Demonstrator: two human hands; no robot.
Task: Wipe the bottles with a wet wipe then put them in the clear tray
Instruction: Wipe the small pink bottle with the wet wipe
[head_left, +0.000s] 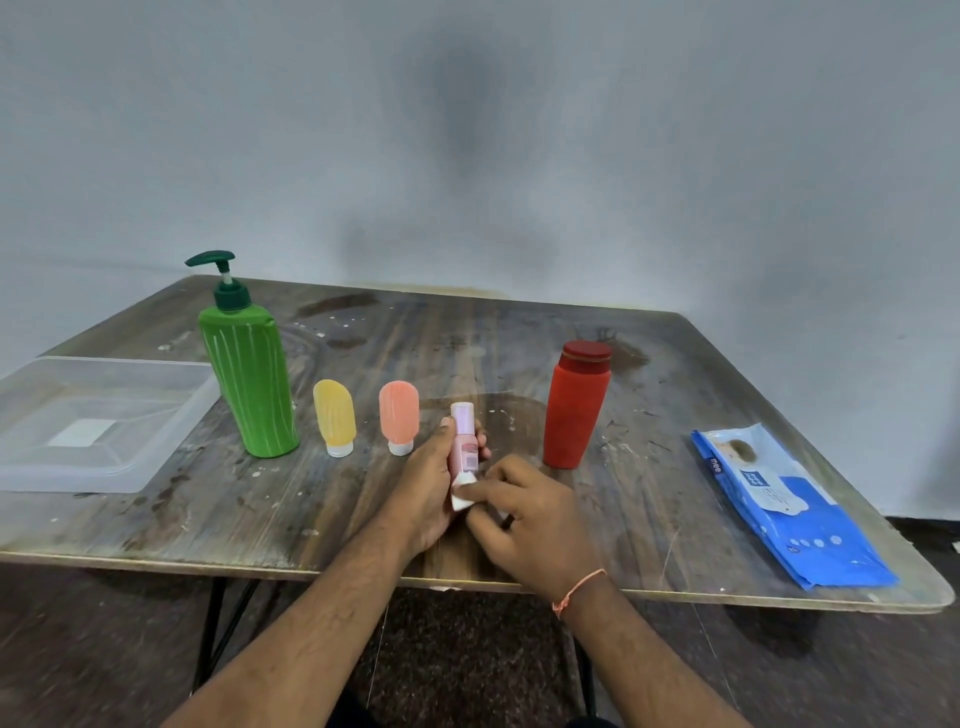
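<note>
Clear tray (171, 410): left edge of the wooden table (675, 395), nothing in it but a pale square at the base. Well apart from the hands.

Green pump bottle (249, 384): upright beside the tray, tallest item; likely the heaviest, best taken round the body, not the pump.

Yellow squeeze tube (334, 415) and orange squeeze tube (399, 418): standing cap-down, side by side, unheld. Probably soft-walled and light; a firm squeeze could dent them.

Left hand (423, 488): fingers and thumb curled round the pink bottle (464, 441), holding it upright above the table at centre front.

Pink bottle: small, slim, white-capped; judged light and rigid, likely slick once damp, so a mid-body hold suits it.

Wet wipe (461, 493): white, folded small, pressed against the bottle's lower end.

Right hand (524, 514): fingers bent, pinching the wipe against the bottle. Wiping appears under way.

Red bottle (575, 410): upright, right of the hands, unheld; waisted body offers a natural hold.

Blue wipes pack (779, 504): flat near the right table edge.
</note>
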